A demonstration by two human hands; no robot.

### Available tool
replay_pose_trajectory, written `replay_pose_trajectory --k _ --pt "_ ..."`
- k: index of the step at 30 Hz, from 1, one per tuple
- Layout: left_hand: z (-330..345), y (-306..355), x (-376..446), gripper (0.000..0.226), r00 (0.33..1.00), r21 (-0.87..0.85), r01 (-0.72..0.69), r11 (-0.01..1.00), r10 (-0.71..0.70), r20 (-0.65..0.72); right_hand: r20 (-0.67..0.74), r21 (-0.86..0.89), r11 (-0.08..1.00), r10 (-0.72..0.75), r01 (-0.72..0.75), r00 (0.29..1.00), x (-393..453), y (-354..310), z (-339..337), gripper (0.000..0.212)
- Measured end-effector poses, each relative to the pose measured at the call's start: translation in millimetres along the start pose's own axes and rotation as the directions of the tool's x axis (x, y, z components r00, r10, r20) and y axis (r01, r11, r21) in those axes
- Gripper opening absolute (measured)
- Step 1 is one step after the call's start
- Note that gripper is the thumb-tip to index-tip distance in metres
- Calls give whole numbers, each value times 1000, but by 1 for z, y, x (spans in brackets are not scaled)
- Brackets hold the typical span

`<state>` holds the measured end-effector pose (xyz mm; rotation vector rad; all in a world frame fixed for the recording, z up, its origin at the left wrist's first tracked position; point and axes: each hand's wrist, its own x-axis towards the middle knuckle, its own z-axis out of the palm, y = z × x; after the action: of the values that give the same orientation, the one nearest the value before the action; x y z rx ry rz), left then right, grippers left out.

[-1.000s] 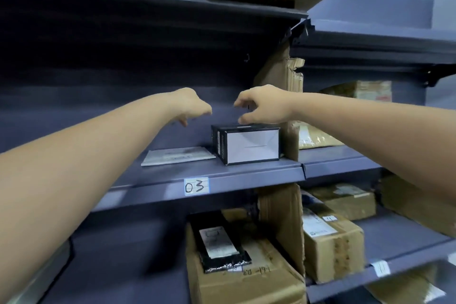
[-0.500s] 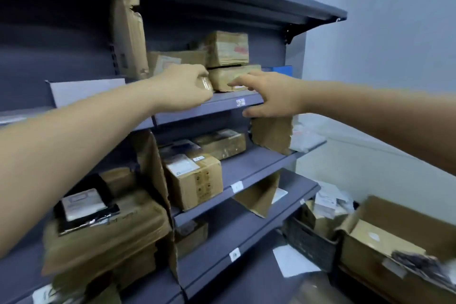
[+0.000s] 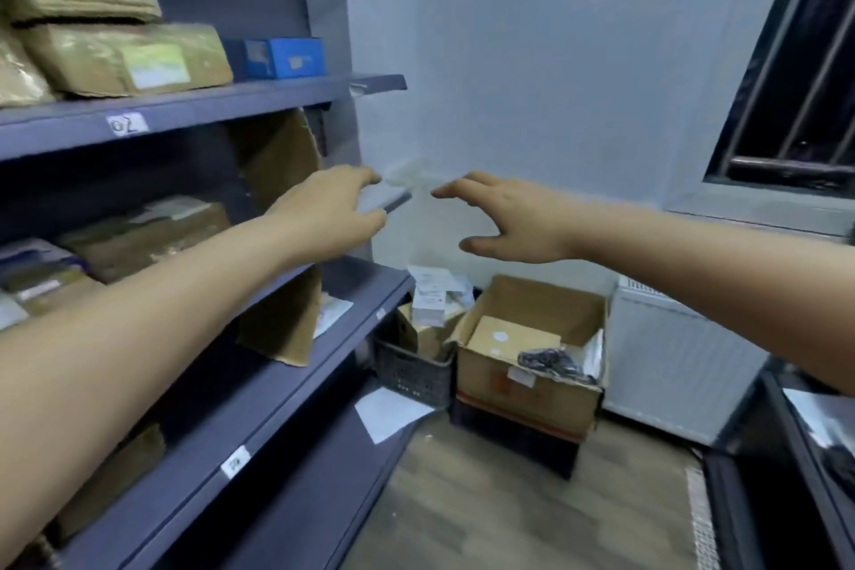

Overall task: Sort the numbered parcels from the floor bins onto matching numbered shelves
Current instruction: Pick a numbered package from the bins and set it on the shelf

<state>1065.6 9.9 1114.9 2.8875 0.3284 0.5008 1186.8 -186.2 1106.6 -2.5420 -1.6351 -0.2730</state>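
Both of my arms reach forward in the air at the right end of the grey shelf rack. My left hand (image 3: 333, 211) has relaxed fingers and holds nothing; its fingertips lie in front of the middle shelf's corner (image 3: 393, 201), where something pale and blurred lies. My right hand (image 3: 511, 218) is spread open and empty in front of the wall. The shelf marked 02 (image 3: 127, 125) carries brown parcels (image 3: 125, 58) and a blue box (image 3: 284, 58). On the floor by the wall stand a dark basket (image 3: 409, 373) and a cardboard box (image 3: 527, 380), both with parcels inside.
Cardboard dividers (image 3: 282, 324) stand upright on the shelves. A lower shelf edge bears a small label (image 3: 236, 461). A sheet of paper (image 3: 388, 414) lies on the wooden floor. A white ribbed unit (image 3: 671, 361) stands by the wall, a barred window (image 3: 805, 83) above it, dark furniture (image 3: 782, 467) at right.
My view has swung right and down, from shelf 03 with its black box to the rack's right end and the floor bins. Both hands have left that box and opened.
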Motion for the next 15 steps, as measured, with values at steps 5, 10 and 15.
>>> replay_pose_trajectory --k 5,10,15 --pt "92 16 56 57 982 -86 -61 994 76 174 76 43 986 159 -162 984 -22 73 47 63" --pt "184 22 125 51 946 -158 -67 985 113 304 167 45 946 311 -322 936 -18 145 99 63" --pt "252 28 199 47 896 -251 -47 967 152 418 234 62 887 432 -457 871 -4 212 143 65"
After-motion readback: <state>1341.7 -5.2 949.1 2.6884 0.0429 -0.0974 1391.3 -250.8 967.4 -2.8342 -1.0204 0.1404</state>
